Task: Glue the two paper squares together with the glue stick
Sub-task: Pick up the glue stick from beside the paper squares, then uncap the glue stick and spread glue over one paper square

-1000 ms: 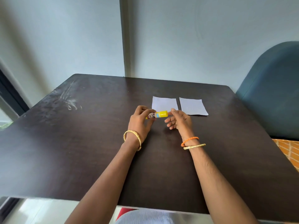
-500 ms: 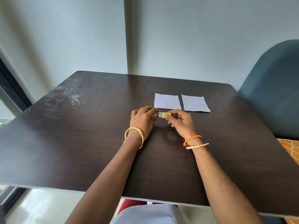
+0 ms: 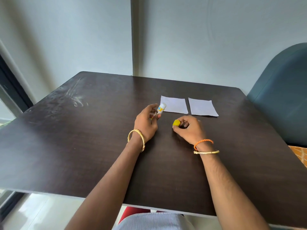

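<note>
- Head view: my left hand (image 3: 146, 122) grips the uncapped glue stick (image 3: 160, 109); my right hand (image 3: 189, 128) pinches its yellow cap (image 3: 176, 123).
- Two paper squares (image 3: 174, 104) (image 3: 203, 107) lie apart, farther off; gluing and joining, I judge, remain.

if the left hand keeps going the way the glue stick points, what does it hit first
Most likely the nearer paper square. The left hand holds the uncapped glue stick with its tip aimed up-right at that sheet's near-left edge. Height above the table is unclear.
</note>
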